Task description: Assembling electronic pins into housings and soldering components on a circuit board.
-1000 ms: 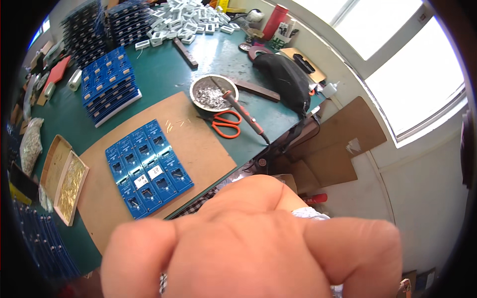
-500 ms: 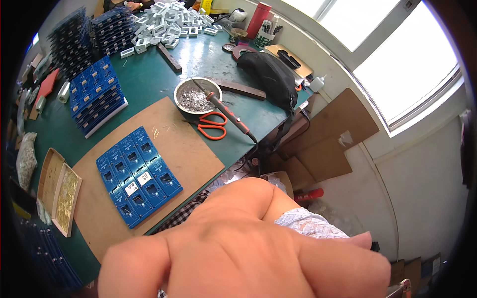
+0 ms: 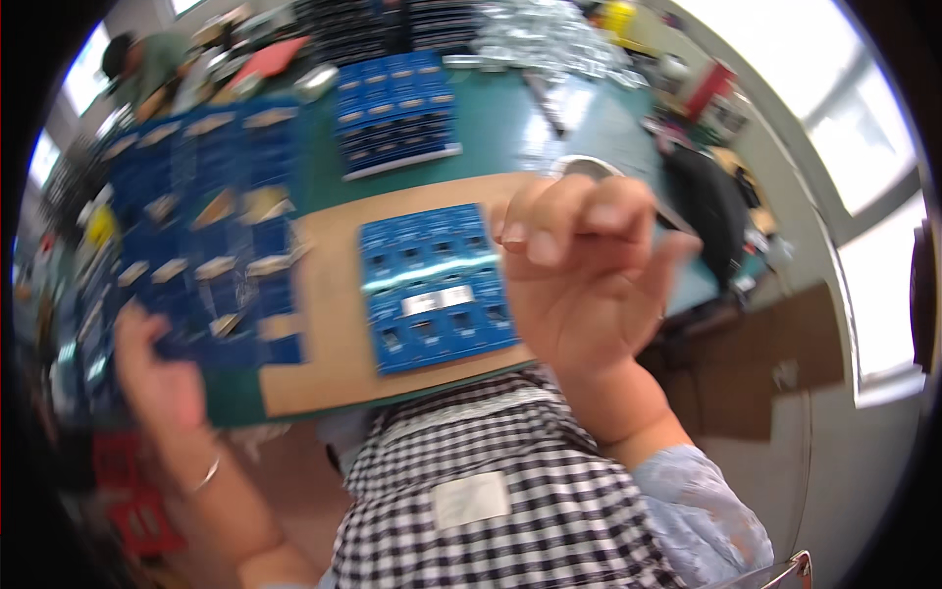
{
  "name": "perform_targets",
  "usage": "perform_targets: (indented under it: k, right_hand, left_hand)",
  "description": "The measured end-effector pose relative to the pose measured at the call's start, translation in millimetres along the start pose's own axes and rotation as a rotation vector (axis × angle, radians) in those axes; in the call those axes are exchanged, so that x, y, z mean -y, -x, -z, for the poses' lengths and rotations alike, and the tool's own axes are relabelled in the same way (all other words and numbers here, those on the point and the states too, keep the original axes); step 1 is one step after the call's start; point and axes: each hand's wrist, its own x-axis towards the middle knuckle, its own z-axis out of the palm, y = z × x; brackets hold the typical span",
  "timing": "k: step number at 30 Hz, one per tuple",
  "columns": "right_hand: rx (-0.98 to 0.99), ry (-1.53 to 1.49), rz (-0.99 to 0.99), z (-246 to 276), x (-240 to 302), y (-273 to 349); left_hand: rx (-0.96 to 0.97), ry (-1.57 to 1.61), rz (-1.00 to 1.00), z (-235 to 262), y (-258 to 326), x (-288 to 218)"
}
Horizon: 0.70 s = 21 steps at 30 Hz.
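Note:
Blurred by motion, my left hand (image 3: 167,383) is at the lower left corner of a large blue circuit board panel (image 3: 186,240), which is raised over the left of the table. Its fingers appear closed on the panel's edge. Tan patches show through the panel's cut-outs. My right hand (image 3: 594,270) is in the air, palm turned up, fingers bent but apart, with nothing visible in it. To its left, another blue circuit board panel (image 3: 422,255) with white labels lies flat on a brown board (image 3: 334,383). My right hand partly hides a metal bowl (image 3: 584,165).
A stack of blue circuit boards (image 3: 397,118) stands behind the brown board, with taller dark stacks (image 3: 343,34) beyond. White plastic parts (image 3: 554,34) are heaped at the back. A black bag (image 3: 702,201) lies at right. Another person (image 3: 152,69) is far left. A red stool (image 3: 137,491) stands lower left.
The view has swung left. My arms, crossed close in front earlier, are now apart. A blue panel is now raised at my left hand, covering most of the tray area.

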Motion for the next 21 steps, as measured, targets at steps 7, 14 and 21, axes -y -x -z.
perform_targets:
  k: [7,14,21]
  right_hand:
    - [-0.137,-0.345,-0.832,28.7,-75.3,47.3]
    - [-0.245,-0.243,-1.015,2.9,-53.9,4.3]
    - [-0.165,-0.252,-0.74,31.1,-62.6,19.6]
  left_hand:
    - [0.36,0.678,0.758,-115.2,73.5,29.3]
    - [0.649,1.025,1.106,-158.6,121.6,65.7]
    - [0.831,1.003,1.079,-183.7,127.1,48.8]
